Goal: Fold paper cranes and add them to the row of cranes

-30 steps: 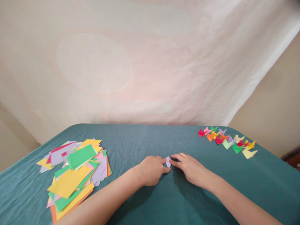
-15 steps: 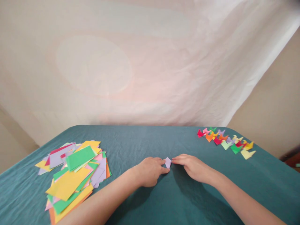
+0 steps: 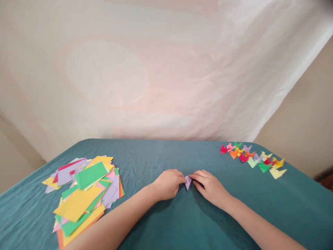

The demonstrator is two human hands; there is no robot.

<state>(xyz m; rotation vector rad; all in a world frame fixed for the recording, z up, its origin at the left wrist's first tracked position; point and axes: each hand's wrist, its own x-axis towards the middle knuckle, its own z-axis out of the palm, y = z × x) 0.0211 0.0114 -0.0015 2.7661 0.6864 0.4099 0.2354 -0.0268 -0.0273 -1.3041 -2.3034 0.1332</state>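
Note:
A small folded lilac paper piece (image 3: 187,182) lies on the teal tablecloth (image 3: 182,222) between my two hands. My left hand (image 3: 169,184) pinches its left side with curled fingers. My right hand (image 3: 209,187) presses on its right side with the fingertips together. Most of the piece is hidden under my fingers; only a pointed corner shows.
A loose heap of coloured paper rectangles (image 3: 83,189) lies at the left of the table. A row of several small folded paper figures (image 3: 253,159) in mixed colours sits at the far right. A pale cloth backdrop (image 3: 156,69) hangs behind the table.
Both hands have closed in more tightly on the lilac piece, and its visible part has changed from a flat diamond to a narrower downward point.

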